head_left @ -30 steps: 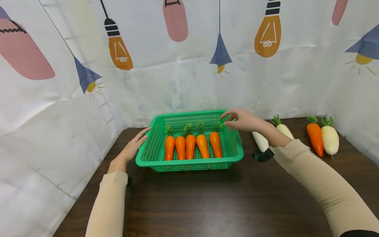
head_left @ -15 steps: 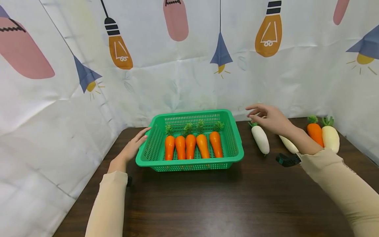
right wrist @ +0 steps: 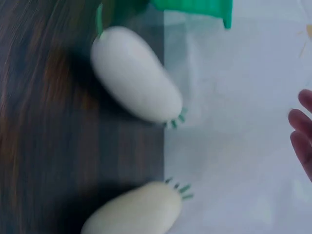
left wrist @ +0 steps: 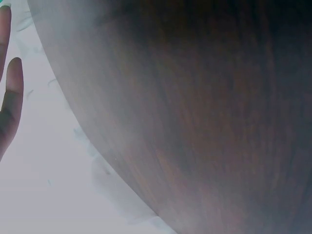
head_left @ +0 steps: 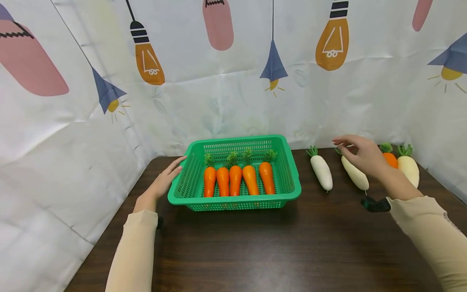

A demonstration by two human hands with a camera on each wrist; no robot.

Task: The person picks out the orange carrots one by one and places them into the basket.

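A green plastic basket (head_left: 233,200) stands on the dark table, with several orange carrots (head_left: 235,180) lined up inside, their leafy tops toward the back. My left hand (head_left: 162,184) rests against the basket's left rim with its fingers extended. To the right, my right hand (head_left: 365,158) hovers with loosely bent fingers and nothing in them, over the right side of a white radish (head_left: 354,173). Another white radish (head_left: 322,172) lies between that one and the basket. Both radishes also show in the right wrist view, the nearer-to-basket radish (right wrist: 136,75) at the top.
Behind the right forearm lie one more carrot (head_left: 390,159), partly hidden, and a thick white radish (head_left: 408,169) at the table's right side. A white patterned curtain (head_left: 237,105) hangs along the back and sides of the brown table (head_left: 233,251).
My right hand has moved from above the basket's right end rightward past the first radish to the second, uncovering both. The left hand and the basket have stayed in place.
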